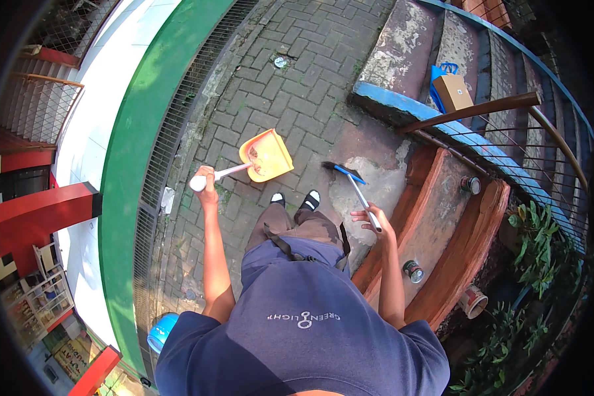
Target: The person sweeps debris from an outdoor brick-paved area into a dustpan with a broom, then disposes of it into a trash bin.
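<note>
My left hand (208,187) is wrapped round the top of the pale handle of an orange-yellow dustpan (276,157). Its pan rests on the paving ahead of my feet, with a little brown debris inside. On the other side, my right hand (381,226) grips the white handle of a broom (359,190), some fingers loosely stretched out. The broom's blue head and dark bristles point away from me over a worn concrete patch, right of the dustpan. Whether the bristles touch the ground I cannot tell.
Grey paving blocks (303,86) lie ahead, bordered left by a drain grating (171,112) and green edging. At right stand a reddish-brown ledge (435,218) with two cans, a rusty railing (472,112), and steps holding a cardboard box (454,92). A blue bucket-like object (162,331) sits lower left.
</note>
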`<state>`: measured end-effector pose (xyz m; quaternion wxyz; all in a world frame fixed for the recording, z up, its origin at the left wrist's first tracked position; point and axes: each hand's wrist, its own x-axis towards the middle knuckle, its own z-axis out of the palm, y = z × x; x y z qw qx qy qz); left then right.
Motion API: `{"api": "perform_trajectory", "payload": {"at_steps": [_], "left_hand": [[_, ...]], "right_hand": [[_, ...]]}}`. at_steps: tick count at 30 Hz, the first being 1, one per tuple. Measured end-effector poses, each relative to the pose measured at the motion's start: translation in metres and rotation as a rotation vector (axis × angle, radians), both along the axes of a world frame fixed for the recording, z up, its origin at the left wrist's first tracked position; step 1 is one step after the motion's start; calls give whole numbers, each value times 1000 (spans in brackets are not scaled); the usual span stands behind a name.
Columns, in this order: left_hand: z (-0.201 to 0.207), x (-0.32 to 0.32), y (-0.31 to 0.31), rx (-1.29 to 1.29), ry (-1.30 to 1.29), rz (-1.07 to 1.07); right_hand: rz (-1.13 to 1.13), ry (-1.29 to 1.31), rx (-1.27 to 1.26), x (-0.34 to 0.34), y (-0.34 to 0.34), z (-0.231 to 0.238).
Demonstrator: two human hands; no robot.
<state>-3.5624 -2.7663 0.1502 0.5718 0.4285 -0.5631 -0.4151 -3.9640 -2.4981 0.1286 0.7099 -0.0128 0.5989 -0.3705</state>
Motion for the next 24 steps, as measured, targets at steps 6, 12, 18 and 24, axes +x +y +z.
{"api": "perform_trajectory", "payload": {"at_steps": [6,12,18,24], "left_hand": [[12,-39,-66,-6,14,13],[11,-71,-137,-46,33,-12],[13,-110,-211,23,49,15],[21,-158,-295,34,174,72]], "right_hand": [[-462,113,-162,-24,-23,-16],[-572,316,-419,-9,-76,-18],[-112,991,344,-12,-158,3],[-488,1776,-59,-63,-246,21]]}}
